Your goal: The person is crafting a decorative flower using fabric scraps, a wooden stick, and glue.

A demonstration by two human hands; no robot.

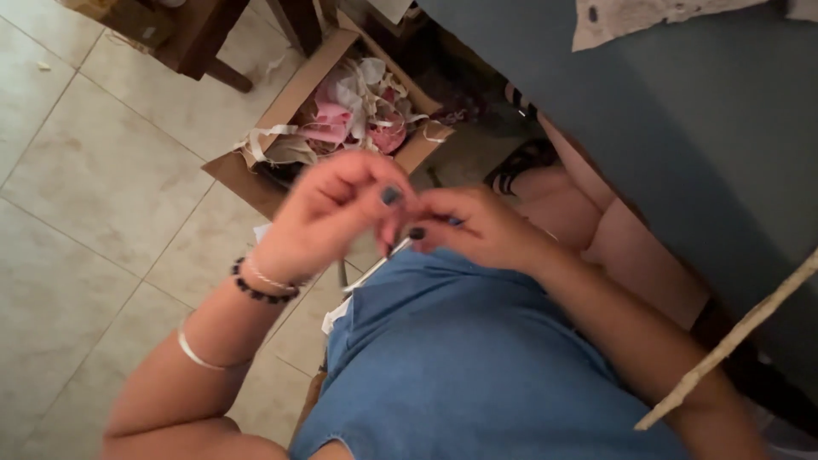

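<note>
Blue denim fabric (477, 358) lay nearest the lens, draped over the seated person's lap and filling the lower middle of the view. Just above its far edge, the left hand (328, 217) and the right hand (481, 226) met fingertip to fingertip, and a thin pale strip (375, 271) appeared to run from between them down toward the denim; it was too slight and blurred to say what it was. Both sets of fingers were pressed together in a fine pinch, seemingly on that strip or something small at its end, though the contact itself was hidden behind the thumbs. Judged from this, the work stood at a delicate fingertip stage at the fabric's edge, and the next move would call for a steady pinch and small, close motions rather than reach.

Both forearms came up from the near edge and bent inward, wrists raised over the lap, the left wrist bearing a dark beaded bracelet (260, 290) and a thin bangle (200, 358) farther down the arm. Beyond the hands, on the tiled floor (85, 187), a cardboard box (281, 102) held pink and white scraps. To the right rose a dark blue surface (682, 128), with a pale stick (733, 341) angled across its near part.
</note>
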